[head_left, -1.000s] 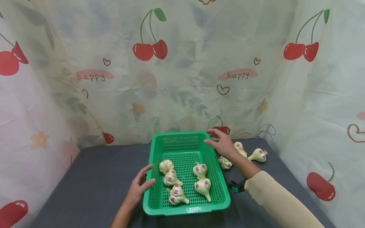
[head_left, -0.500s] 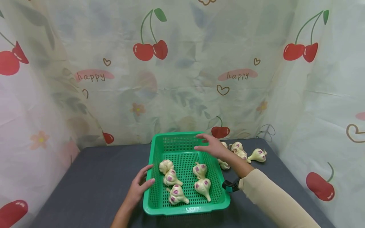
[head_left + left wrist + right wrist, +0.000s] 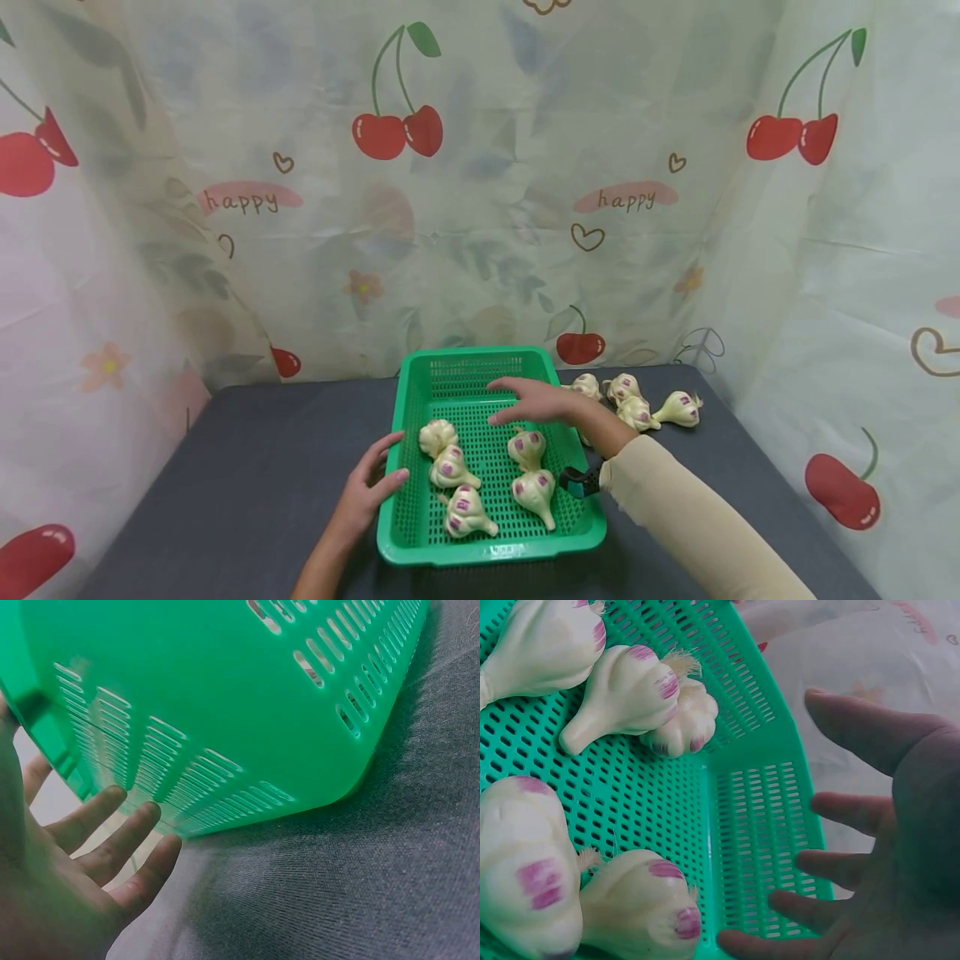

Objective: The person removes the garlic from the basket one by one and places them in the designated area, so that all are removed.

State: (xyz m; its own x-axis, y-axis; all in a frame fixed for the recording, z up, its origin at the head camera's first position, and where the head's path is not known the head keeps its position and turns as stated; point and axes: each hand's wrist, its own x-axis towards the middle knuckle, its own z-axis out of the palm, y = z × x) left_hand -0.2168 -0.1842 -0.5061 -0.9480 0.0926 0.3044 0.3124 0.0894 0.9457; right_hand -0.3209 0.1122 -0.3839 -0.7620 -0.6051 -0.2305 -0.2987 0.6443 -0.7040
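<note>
A green plastic basket (image 3: 491, 550) with slotted walls stands on the dark cloth, several garlic bulbs inside. Along its left half runs a row of bulbs (image 3: 452, 468); two more bulbs (image 3: 533, 493) lie on the right. My left hand (image 3: 363, 492) is at the left rim, thumb and index fingertips touching it. The left wrist view shows its other fingers (image 3: 124, 851) extended and spread beside the outer wall. Over the basket's far right part hovers my right hand (image 3: 534, 402), fingers spread and holding nothing. In the right wrist view its fingers (image 3: 836, 868) point toward the basket.
A loose group of garlic bulbs (image 3: 633, 408) lies on the dark cloth (image 3: 277, 475) to the right of the basket. Behind and at both sides hangs a cherry-patterned curtain (image 3: 480, 208). A black band (image 3: 579, 482) is around the right wrist.
My right hand has moved left and toward me, from the far right rim to over the basket's inside, uncovering bulbs on the cloth. The left hand and basket stay in place.
</note>
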